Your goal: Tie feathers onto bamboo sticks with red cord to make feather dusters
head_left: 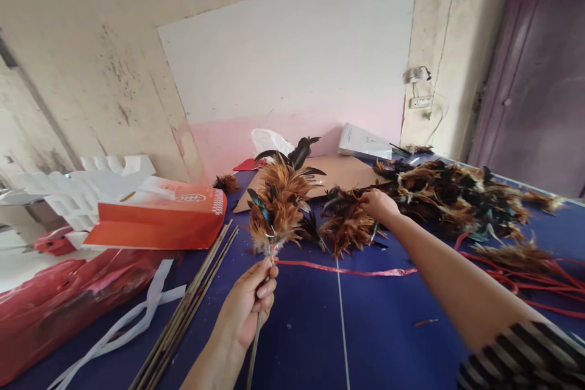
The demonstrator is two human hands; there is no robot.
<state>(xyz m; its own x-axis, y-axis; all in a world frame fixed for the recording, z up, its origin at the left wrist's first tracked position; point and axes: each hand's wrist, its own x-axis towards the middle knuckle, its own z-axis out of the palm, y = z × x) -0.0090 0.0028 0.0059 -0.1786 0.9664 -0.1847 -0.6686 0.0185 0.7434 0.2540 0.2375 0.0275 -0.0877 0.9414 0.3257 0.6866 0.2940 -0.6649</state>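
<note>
My left hand (249, 304) is closed round a thin stick (255, 341) whose top carries a bunch of brown and black feathers (280, 198), a half-made feather duster held upright over the blue table (365, 329). My right hand (377, 204) reaches forward, its fingers curled down into a small heap of brown feathers (345, 225). A long pile of loose feathers (457, 192) lies just beyond it to the right. A red ribbon (347, 269) runs across the table from the duster's base.
Several bare sticks (192, 304) lie left of my left hand. An orange and white bag (159, 219), a red plastic bag (55, 304), white strips (137, 317) and white foam (77, 189) sit at the left. Brown cardboard (342, 173) lies at the back, red string (539, 286) at the right.
</note>
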